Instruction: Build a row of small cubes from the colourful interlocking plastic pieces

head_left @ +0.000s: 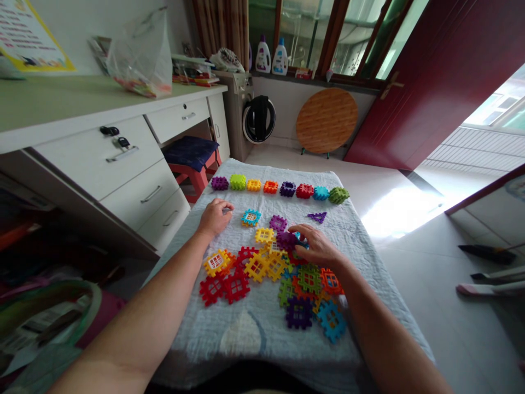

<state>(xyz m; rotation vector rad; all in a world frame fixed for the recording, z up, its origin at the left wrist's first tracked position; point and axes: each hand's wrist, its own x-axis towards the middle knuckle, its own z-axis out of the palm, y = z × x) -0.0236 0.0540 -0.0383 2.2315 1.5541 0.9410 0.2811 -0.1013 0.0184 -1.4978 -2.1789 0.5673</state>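
My left hand rests on the cloth left of the loose tiles, fingers curled in, with nothing visible in them. A blue-rimmed window tile lies to its right. At the pile's upper right, my right hand has thumb and fingers around a blue building tile, partly hidden by the fingers. Touching that spot is a purple tile. Loose yellow tiles, red tiles, green tiles and a dark purple tile overlap nearer to me.
A row of several assembled cubes runs along the far side of the cloth-covered table. A purple triangle piece lies before it. Left stand a white drawer desk and a stool; a red door is at right.
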